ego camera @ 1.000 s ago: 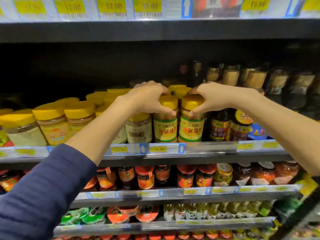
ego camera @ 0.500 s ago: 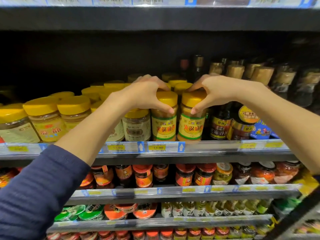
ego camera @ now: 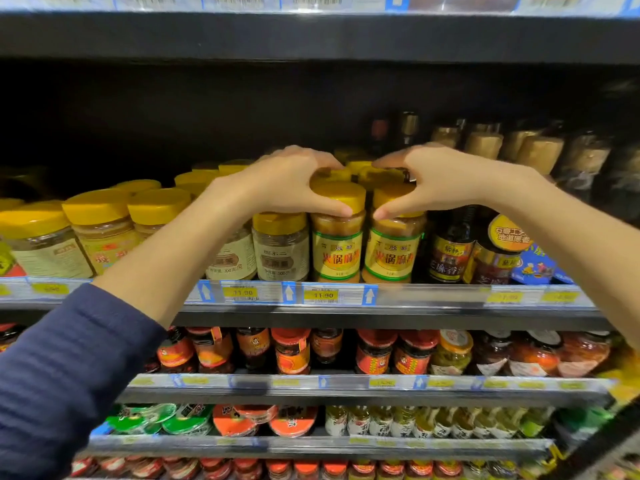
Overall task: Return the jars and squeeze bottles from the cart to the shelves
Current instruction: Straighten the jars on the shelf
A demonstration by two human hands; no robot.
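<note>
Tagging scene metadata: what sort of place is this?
Very likely a supermarket condiment aisle. Tiered shelves carry yellow price tags along the rail, with rows of identical yellow-lidded jars and red-labelled sauce jars. Both hands grip jars at the shelf front.

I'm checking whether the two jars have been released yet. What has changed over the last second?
Hardly anything. The left hand stays clamped over the lid of the left jar, the right hand over the right jar. Both jars still stand side by side at the shelf's front edge. Only the camera view has shifted slightly.
</note>
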